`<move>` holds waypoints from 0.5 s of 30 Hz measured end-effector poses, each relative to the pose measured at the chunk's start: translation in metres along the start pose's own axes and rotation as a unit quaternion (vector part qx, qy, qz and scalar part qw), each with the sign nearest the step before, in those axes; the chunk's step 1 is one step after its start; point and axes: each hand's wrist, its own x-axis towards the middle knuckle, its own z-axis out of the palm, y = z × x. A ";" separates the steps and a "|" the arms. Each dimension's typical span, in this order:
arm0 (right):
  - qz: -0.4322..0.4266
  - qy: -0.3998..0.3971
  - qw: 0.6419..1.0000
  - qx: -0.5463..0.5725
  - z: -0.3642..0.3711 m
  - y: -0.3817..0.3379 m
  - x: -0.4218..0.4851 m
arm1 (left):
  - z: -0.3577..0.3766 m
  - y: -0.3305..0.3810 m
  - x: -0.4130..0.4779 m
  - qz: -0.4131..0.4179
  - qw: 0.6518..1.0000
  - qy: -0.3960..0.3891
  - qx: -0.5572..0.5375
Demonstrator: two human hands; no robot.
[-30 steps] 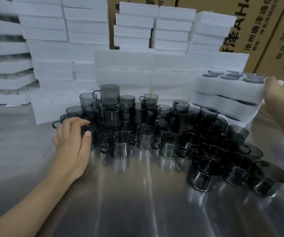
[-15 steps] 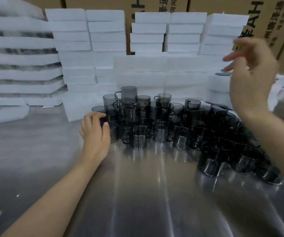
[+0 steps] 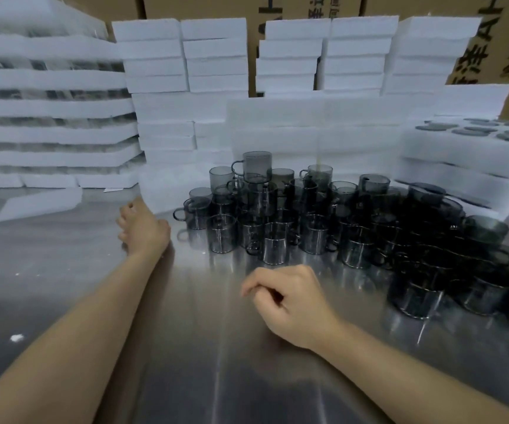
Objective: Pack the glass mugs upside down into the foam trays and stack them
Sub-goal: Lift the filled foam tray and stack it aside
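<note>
While the right hand (image 3: pixel 290 304) hangs loosely curled and empty at six o'clock, the left hand (image 3: pixel 143 231) lies relaxed, holding nothing, at ten, beside smoky grey glass mugs (image 3: pixel 277 215) clustered at twelve. Seemingly between trays: next, fetch a white foam tray (image 3: pixel 213 56).

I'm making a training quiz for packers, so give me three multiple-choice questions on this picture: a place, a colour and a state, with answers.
1. Where is the filled foam tray? A far right, B far left, C table front.
2. What colour are the glass mugs? A green, B smoky grey, C amber.
3. What does the right hand hold? A a mug, B a tray, C nothing.
Answers: A, mug bottoms show there; B, the glass is dark grey; C, its curled fingers are empty.
</note>
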 end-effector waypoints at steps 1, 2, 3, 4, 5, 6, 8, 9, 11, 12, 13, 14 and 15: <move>0.018 0.008 1.000 0.016 -0.001 0.004 0.001 | 0.005 0.000 0.007 0.004 1.000 -0.004 0.014; 0.037 0.021 0.999 0.029 0.000 0.008 0.003 | 0.011 0.001 0.013 0.012 0.999 -0.008 0.031; 0.053 0.033 0.997 0.040 0.000 0.013 0.004 | 0.016 0.002 0.019 0.022 0.999 -0.012 0.047; 0.063 0.044 0.996 0.048 0.001 0.016 0.005 | 0.020 0.003 0.026 0.036 0.998 -0.012 0.058; 0.069 0.051 0.995 0.056 0.001 0.019 0.006 | 0.023 0.004 0.034 0.055 0.996 -0.012 0.066; 0.071 0.056 0.994 0.064 0.002 0.021 0.006 | 0.026 0.005 0.042 0.075 0.994 -0.014 0.074; 0.077 0.061 0.992 0.077 0.003 0.024 0.006 | 0.031 0.004 0.056 0.110 0.989 -0.031 0.094; 0.080 0.062 0.992 0.081 0.003 0.025 0.006 | 0.035 0.003 0.061 0.122 0.987 -0.038 0.099; 0.081 0.060 0.992 0.081 0.004 0.025 0.007 | 0.040 0.001 0.066 0.128 0.987 -0.031 0.089; 0.083 0.059 0.992 0.078 0.004 0.025 0.008 | 0.041 0.000 0.066 0.130 0.988 -0.019 0.081; 0.087 0.061 0.992 0.074 0.004 0.025 0.009 | 0.041 0.000 0.064 0.135 0.988 -0.002 0.071; 0.092 0.066 0.991 0.071 0.004 0.025 0.009 | 0.040 0.000 0.061 0.140 0.988 0.017 0.059; 0.098 0.071 0.990 0.068 0.004 0.024 0.010 | 0.038 0.000 0.057 0.139 0.989 0.038 0.044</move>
